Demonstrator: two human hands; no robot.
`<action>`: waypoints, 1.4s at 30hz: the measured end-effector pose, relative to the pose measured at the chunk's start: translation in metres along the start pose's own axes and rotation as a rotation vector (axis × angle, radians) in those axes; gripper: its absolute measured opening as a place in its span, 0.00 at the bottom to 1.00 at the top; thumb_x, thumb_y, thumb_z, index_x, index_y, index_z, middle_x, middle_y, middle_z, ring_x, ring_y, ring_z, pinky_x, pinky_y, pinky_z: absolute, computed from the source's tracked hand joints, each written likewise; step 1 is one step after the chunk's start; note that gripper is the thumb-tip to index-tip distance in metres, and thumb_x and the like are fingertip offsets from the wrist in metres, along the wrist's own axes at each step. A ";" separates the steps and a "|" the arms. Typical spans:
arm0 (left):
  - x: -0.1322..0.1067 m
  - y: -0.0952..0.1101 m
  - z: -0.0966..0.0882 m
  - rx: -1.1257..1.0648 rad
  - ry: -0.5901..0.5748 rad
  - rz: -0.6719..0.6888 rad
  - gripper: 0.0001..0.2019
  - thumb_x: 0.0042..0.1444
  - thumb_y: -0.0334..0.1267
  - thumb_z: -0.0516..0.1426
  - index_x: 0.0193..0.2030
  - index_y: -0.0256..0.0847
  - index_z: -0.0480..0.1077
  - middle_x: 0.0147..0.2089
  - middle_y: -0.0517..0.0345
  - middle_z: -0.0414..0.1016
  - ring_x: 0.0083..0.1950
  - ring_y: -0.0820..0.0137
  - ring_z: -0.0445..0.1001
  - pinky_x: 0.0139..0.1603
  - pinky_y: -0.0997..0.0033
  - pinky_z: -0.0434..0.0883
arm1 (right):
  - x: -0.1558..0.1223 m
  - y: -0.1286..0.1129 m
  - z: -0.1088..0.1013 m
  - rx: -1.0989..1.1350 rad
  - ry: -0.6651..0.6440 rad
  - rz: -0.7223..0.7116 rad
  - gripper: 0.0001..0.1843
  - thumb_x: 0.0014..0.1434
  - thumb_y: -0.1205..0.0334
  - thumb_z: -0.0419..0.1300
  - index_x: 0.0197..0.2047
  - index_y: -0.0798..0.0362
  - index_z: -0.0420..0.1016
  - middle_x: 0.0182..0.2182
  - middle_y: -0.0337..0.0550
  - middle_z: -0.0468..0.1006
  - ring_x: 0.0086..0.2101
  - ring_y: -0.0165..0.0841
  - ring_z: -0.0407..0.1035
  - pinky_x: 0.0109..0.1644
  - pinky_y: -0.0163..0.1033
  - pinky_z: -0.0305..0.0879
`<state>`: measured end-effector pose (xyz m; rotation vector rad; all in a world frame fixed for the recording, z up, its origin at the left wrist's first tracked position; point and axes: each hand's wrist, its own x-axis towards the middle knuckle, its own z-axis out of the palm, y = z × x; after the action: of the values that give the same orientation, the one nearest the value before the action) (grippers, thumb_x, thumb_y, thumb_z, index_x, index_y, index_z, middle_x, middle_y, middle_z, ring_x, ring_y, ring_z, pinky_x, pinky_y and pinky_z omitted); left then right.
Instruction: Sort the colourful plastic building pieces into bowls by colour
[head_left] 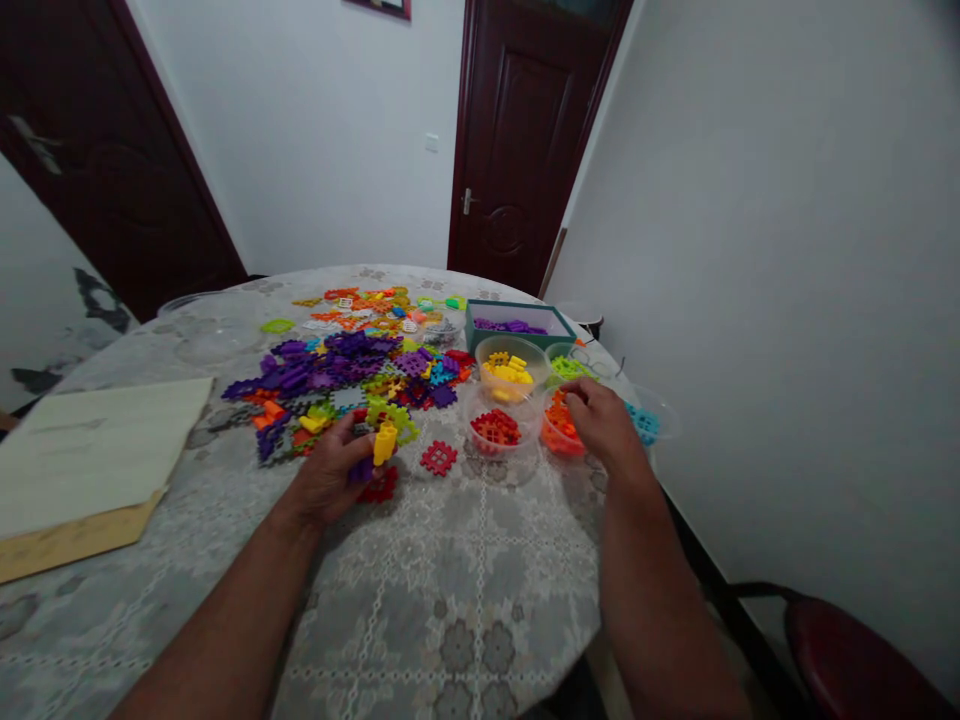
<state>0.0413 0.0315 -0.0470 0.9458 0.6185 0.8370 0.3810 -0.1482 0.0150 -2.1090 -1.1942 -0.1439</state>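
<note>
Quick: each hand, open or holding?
Left hand: closed, holding a yellow tubular plastic piece.
Right hand: at the clear round plastic bowl of orange pieces; grip cannot be told.

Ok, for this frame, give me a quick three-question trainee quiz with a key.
1. Multiple choice: the right hand is at a clear bowl of which pieces?
A) yellow
B) orange
C) red

2. True or false: the teal-sided box holds lime-green pieces.

3. Fill in: the left hand holds a ____ tube-shaped piece near its thumb and fingertips.

Key:
1. B, orange pieces.
2. False; purple pieces lie in it.
3. Yellow.
</note>
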 end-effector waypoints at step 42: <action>-0.003 0.001 -0.002 0.028 -0.074 -0.060 0.28 0.50 0.37 0.71 0.55 0.46 0.64 0.34 0.60 0.77 0.23 0.73 0.72 0.19 0.78 0.67 | 0.001 -0.078 0.035 0.147 -0.162 -0.250 0.15 0.67 0.62 0.59 0.54 0.51 0.82 0.46 0.47 0.86 0.42 0.38 0.78 0.52 0.42 0.71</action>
<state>0.0377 0.0305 -0.0469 0.9742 0.5935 0.7386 0.3121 -0.0997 0.0297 -1.8671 -1.5159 0.0028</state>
